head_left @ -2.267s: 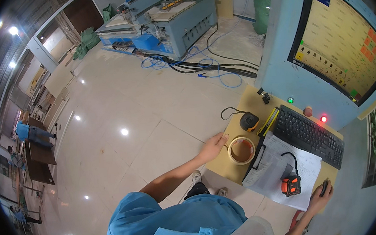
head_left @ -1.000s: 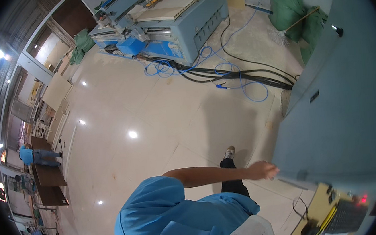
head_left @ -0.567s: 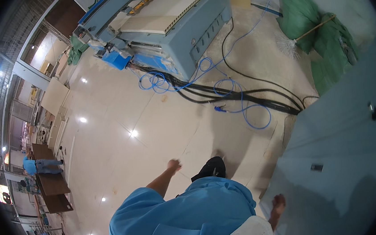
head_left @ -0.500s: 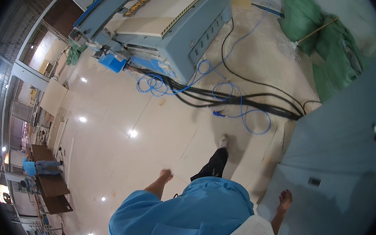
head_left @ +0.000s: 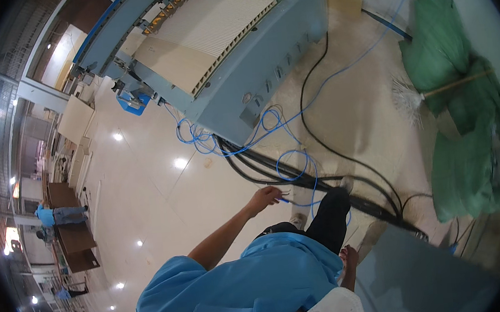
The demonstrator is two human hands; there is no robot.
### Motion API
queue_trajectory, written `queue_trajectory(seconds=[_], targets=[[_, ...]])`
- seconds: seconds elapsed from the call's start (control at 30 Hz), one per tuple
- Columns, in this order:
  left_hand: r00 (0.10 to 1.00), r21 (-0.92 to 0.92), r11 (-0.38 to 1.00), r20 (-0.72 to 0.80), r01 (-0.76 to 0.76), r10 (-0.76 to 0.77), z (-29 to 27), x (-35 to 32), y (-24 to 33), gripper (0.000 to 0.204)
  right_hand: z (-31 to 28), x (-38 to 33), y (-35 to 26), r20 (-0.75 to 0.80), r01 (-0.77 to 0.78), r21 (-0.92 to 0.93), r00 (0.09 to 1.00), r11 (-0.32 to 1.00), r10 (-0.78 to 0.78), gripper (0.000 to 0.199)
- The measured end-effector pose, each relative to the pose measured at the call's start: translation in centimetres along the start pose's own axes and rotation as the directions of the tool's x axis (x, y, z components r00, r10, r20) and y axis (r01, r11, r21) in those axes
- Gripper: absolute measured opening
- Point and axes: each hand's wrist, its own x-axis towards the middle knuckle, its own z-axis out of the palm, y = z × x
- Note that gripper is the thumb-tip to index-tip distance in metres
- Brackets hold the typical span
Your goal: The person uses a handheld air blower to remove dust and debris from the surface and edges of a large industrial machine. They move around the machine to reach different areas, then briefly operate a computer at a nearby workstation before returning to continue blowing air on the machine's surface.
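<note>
My left hand (head_left: 264, 200) reaches forward over the floor, its fingers loosely bent and apart, with nothing seen in them. Just beyond the fingertips, a blue nozzle (head_left: 284, 200) at the end of a thin blue hose (head_left: 298, 161) shows low on the floor; I see no contact. My right hand (head_left: 349, 257) hangs at my right side beside a grey cabinet (head_left: 415, 272). Its fingers are loosely curled, partly hidden, and no object shows in them. One of my feet is at a bundle of black cables (head_left: 358, 203) crossing the floor.
A large grey-blue flatbed cutting machine (head_left: 288, 51) with a ribbed pale bed (head_left: 203, 29) stands ahead. Green sacks (head_left: 436, 38) and a broom (head_left: 417, 98) lean by the right wall. Far left, a person in blue (head_left: 46, 215) bends over brown boards (head_left: 74, 248).
I have stepped forward, so the machine, cables and sacks appear closer. My left arm has swung forward, and my right hand has come back toward my side, its fingers more curled.
</note>
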Motion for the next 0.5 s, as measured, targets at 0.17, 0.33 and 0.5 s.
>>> queue_trajectory(seconds=[0.17,0.33,0.5], targets=[[0.988,-0.029,0.996,-0.134,-0.082,0.077,-0.2,11.9,10.0,0.033,2.0,12.1,-10.3,-0.089,-0.273,-0.278,0.962,0.921,0.258,0.023],[0.889,-0.140,0.945,-0.323,0.296,-0.326,1.6,20.7,7.7,0.028,6.7,27.9,-26.6,0.001,-0.280,-0.323,0.955,0.904,0.297,0.022],[0.817,-0.069,0.826,-0.119,0.560,-0.564,5.4,22.9,9.2,0.026,11.9,37.7,-41.0,-0.007,-0.079,-0.303,0.997,0.950,0.080,0.029]])
